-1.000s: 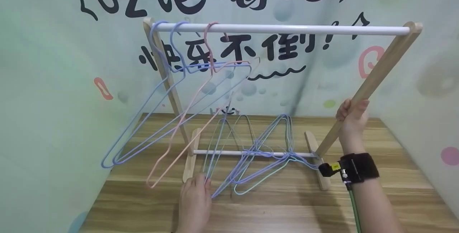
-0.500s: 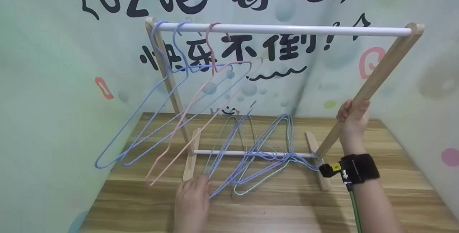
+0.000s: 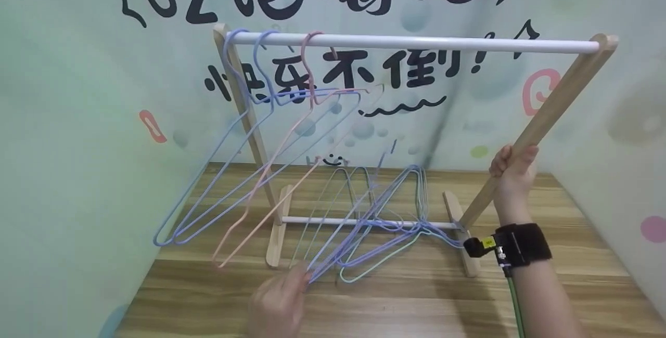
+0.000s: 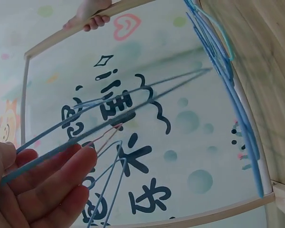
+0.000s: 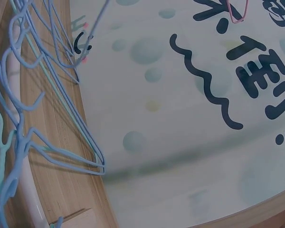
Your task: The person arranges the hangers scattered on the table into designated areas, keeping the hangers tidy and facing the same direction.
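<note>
Down by the near edge of the table (image 3: 416,307), the left hand (image 3: 278,304) pinches the bottom wire of a blue hanger (image 3: 346,218) between thumb and fingers (image 4: 52,175). Its hook pokes up and away from that pinch, above the pile (image 3: 385,223) leaning on the low bar (image 3: 322,220). It looks thin, light and springy, maybe slippery, so near the corner seems a good place to hold. Over to the side, the right hand (image 3: 512,166) is wrapped round the rack's leg (image 3: 541,125).
</note>
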Demonstrator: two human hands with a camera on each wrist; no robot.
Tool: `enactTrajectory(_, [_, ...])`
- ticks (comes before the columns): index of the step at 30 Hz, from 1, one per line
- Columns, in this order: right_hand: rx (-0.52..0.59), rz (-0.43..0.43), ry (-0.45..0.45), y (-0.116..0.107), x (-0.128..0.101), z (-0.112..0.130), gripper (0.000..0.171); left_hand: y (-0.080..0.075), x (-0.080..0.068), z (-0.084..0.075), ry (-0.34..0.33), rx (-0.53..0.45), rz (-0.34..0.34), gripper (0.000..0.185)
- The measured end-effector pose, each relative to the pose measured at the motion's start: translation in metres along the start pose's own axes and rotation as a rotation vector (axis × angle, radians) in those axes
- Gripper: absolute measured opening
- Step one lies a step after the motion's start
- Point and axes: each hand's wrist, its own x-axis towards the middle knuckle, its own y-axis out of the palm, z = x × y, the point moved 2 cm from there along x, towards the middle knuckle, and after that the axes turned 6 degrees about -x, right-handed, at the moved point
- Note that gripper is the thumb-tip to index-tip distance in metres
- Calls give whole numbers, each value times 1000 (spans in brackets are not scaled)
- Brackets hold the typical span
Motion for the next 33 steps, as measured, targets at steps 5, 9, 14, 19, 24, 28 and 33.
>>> enactTrajectory(5, [5,7,3,0,0,2,61,-9,18,-9,65,-20,-115,34])
enactTrajectory(9, [-18,8,8,0,0,3,60,-18,34,-16,97,-51,-164,36])
enactTrajectory(14, [7,12,-2,0,1,2,61,-25,52,-22,101,-99,-237,37])
enactTrajectory(19, [26,13,-12,0,1,1,61,-26,62,-22,98,-131,-310,37])
enactTrajectory(24, [31,3,-14,0,2,1,61,-25,65,-19,90,-144,-365,38])
enactTrajectory(28, [19,-1,-16,0,2,2,60,-24,67,-18,67,-115,-381,38])
enactTrajectory(33, [-8,8,-24,0,1,1,61,-22,70,-15,33,-83,-374,36])
